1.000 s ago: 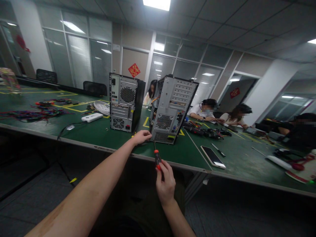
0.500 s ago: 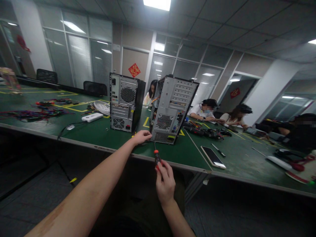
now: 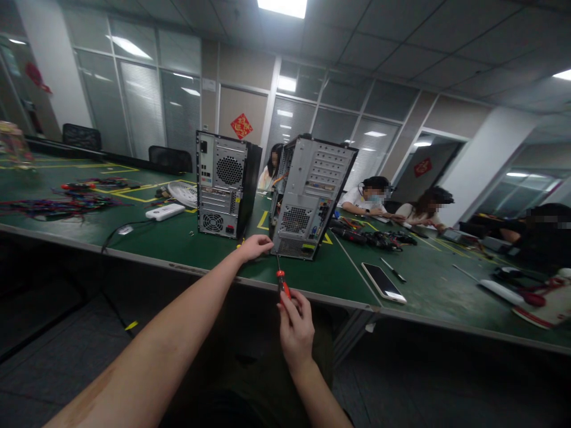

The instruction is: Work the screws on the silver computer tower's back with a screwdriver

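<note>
Green table (image 3: 187, 249): right hand (image 3: 295, 330) still clasps screwdriver (image 3: 281, 284); left hand (image 3: 255, 246) unmoved, grip unclear.

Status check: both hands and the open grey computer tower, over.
Left hand steadies open grey computer tower at its bottom corner. Right hand grips red-handled screwdriver, tip at same corner. Nothing between them.

I note a second computer tower (image 3: 225, 184) standing upright on the green table (image 3: 178, 241), rear panel toward me. A white power strip (image 3: 166, 212) lies left of it, a white fan grille (image 3: 184, 193) behind that. Coloured wire bundles (image 3: 57, 205) spread far left. A smartphone (image 3: 383, 282) lies face up at right, a small tool (image 3: 393, 270) beside it. Seated people (image 3: 401, 208) work across the table.
</note>
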{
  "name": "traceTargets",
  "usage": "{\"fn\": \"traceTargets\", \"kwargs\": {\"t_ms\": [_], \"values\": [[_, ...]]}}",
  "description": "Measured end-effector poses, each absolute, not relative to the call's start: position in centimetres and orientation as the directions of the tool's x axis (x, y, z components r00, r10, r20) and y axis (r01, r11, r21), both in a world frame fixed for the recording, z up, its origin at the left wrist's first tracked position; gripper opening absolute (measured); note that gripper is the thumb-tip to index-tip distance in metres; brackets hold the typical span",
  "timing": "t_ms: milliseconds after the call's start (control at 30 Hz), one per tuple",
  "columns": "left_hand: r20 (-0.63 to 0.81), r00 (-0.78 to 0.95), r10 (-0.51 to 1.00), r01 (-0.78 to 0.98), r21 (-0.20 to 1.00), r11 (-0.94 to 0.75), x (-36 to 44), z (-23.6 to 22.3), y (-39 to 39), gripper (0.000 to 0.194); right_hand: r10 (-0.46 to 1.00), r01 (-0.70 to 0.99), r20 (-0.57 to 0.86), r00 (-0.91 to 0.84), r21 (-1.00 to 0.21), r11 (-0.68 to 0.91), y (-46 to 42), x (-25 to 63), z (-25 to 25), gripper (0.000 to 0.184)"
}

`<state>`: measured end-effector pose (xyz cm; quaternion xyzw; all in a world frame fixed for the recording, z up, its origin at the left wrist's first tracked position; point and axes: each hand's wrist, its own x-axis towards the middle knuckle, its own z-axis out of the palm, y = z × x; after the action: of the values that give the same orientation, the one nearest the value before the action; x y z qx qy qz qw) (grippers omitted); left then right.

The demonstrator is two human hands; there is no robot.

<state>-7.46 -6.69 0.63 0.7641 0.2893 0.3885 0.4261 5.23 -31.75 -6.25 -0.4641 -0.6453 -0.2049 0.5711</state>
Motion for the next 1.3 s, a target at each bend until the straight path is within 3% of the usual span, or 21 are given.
{"fn": "traceTargets", "kwargs": {"t_ms": [233,533,733,833,1100,1300], "values": [[0.343,0.523,0.78,0.115,0.878,-0.464,-7.53,0.81,-6.93,0.042,0.363,0.836,0.919,0.155,-0.317,0.447,-32.0,5.34,-5.76,0.032],[0.355,0.525,0.774,0.107,0.874,-0.474,-7.42,0.85,-6.93,0.044,0.372,0.851,0.927,-0.04,-0.164,0.5,-31.91,5.46,-5.86,0.054],[0.352,0.521,0.777,0.113,0.874,-0.472,-7.41,0.58,-6.68,0.041,0.355,0.838,0.919,0.172,-0.326,0.438,-31.9,5.28,-5.91,0.031],[0.351,0.526,0.775,0.107,0.876,-0.469,-7.42,0.57,-6.67,0.041,0.373,0.824,0.909,0.185,-0.35,0.446,-31.88,5.31,-5.9,0.028],[0.335,0.534,0.776,0.101,0.886,-0.452,-7.5,0.76,-6.86,0.039,0.379,0.854,0.925,-0.038,-0.168,0.493,-31.78,5.51,-5.86,0.054],[0.333,0.526,0.783,0.099,0.89,-0.445,-7.42,0.6,-6.75,0.04,0.362,0.836,0.916,0.174,-0.331,0.438,-31.73,5.47,-5.9,0.032]]}}
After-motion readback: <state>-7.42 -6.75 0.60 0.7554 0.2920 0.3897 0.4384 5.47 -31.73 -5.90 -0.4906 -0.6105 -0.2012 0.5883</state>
